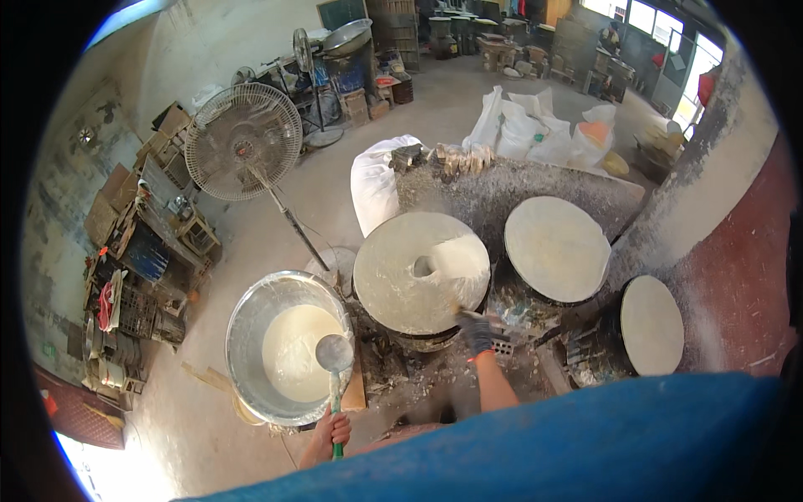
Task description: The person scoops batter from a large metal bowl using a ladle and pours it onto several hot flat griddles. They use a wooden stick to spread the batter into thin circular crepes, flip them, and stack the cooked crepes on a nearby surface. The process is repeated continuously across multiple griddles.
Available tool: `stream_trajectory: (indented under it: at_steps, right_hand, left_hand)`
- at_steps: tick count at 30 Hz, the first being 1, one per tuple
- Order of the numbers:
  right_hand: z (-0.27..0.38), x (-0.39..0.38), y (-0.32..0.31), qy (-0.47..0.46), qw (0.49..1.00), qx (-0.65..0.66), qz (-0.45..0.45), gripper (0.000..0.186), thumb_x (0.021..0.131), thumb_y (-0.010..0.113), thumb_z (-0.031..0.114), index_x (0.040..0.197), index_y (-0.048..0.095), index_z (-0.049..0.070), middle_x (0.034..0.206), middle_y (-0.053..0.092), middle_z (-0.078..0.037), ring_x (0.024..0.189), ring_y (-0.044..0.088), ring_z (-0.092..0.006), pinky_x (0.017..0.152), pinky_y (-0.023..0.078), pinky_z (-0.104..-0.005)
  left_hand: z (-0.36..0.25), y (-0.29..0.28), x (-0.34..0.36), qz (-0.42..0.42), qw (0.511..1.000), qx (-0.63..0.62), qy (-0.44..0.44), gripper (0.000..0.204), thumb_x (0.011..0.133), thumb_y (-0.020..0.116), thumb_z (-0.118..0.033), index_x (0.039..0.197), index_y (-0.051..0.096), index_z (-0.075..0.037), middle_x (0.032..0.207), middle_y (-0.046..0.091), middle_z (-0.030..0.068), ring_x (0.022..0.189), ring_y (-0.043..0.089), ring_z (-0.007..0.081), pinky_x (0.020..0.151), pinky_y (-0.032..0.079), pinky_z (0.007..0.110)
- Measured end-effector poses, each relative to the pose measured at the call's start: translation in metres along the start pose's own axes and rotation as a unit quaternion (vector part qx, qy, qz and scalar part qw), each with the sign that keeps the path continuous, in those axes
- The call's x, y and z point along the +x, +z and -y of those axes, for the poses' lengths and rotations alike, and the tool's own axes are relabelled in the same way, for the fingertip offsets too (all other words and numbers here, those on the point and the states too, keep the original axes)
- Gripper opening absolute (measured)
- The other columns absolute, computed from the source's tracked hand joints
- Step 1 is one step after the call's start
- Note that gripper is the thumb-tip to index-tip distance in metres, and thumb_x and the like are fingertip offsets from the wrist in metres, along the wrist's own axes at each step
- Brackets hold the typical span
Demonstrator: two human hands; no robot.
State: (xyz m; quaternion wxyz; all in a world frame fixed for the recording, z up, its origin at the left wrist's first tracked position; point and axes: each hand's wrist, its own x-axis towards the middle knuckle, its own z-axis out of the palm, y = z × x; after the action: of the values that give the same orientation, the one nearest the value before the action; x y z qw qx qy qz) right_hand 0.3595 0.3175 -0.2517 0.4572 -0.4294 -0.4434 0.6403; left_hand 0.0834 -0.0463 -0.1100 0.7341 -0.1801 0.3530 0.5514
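My left hand (333, 430) is closed around the green handle of a ladle (335, 353). The ladle's round bowl hangs over a wide metal basin (244, 378) that holds creamy white batter (293, 351). My right hand (478, 332), in a dark glove with an orange cuff, is at the near right edge of a round griddle (389, 289). Its fingers are closed on something small and brownish that I cannot make out. Pale batter coats the griddle, thicker and wetter on the right (460, 258), with a small darker patch (425, 266) near the middle.
Two more round pale-topped griddles (556, 249) (652, 326) stand to the right. Beyond a low sooty wall (519, 188) are white sacks (519, 130). A standing fan (244, 142) rises behind the basin. Another white sack (376, 184) leans by the wall. Clutter (142, 243) lines the left wall.
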Motion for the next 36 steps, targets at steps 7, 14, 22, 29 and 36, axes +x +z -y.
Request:
stream_trajectory:
  at_steps: [7,14,22,29,36]
  right_hand:
    - [-0.005,-0.051,-0.028,0.12,0.971,-0.164,-0.13,0.02,0.084,0.055,0.019,0.092,0.066,0.004,0.077,0.067,-0.009,0.077,0.063,-0.0208,0.068,0.048,-0.0341]
    - [-0.03,-0.111,0.004,0.086,0.993,0.079,0.002,0.02,0.085,0.057,0.007,0.102,0.065,0.0,0.091,0.067,-0.007,0.077,0.061,-0.0157,0.072,0.05,-0.0299]
    - [0.079,-0.031,-0.034,-0.108,0.771,-0.621,-0.09,0.024,0.087,0.05,0.036,0.104,0.063,0.024,0.07,0.062,-0.016,0.068,0.061,-0.0361,0.063,0.047,-0.0473]
    - [0.067,-0.066,-0.046,-0.097,0.795,-0.578,-0.154,0.024,0.085,0.056,0.031,0.106,0.064,0.023,0.074,0.063,-0.017,0.064,0.06,-0.0349,0.06,0.047,-0.0453]
    - [0.057,-0.105,-0.06,-0.148,0.745,-0.64,-0.112,0.027,0.081,0.06,0.036,0.1,0.065,0.018,0.072,0.062,-0.017,0.066,0.061,-0.034,0.06,0.047,-0.0449]
  left_hand:
    - [-0.028,-0.034,-0.023,0.029,0.998,-0.024,0.04,0.041,0.095,0.04,-0.039,0.063,0.039,-0.014,0.053,0.027,-0.0037,0.038,0.026,0.008,0.03,0.023,0.022]
    - [-0.038,-0.025,-0.022,-0.028,0.992,-0.123,0.009,0.041,0.095,0.04,-0.04,0.064,0.039,-0.013,0.053,0.026,-0.004,0.038,0.025,0.0078,0.03,0.023,0.022]
    - [-0.041,-0.022,-0.006,-0.024,0.993,-0.115,0.022,0.038,0.096,0.041,-0.032,0.064,0.037,-0.012,0.052,0.026,-0.0043,0.036,0.025,0.0073,0.029,0.022,0.023]
    - [-0.06,0.043,0.048,-0.053,0.993,0.051,0.096,0.028,0.095,0.043,-0.021,0.069,0.038,-0.013,0.051,0.025,-0.0047,0.035,0.025,0.0068,0.028,0.02,0.021]
    - [-0.065,0.133,0.126,-0.026,0.975,0.167,0.146,0.038,0.085,0.051,0.001,0.111,0.033,-0.02,0.057,0.03,-0.0018,0.04,0.029,0.0077,0.032,0.023,0.022]
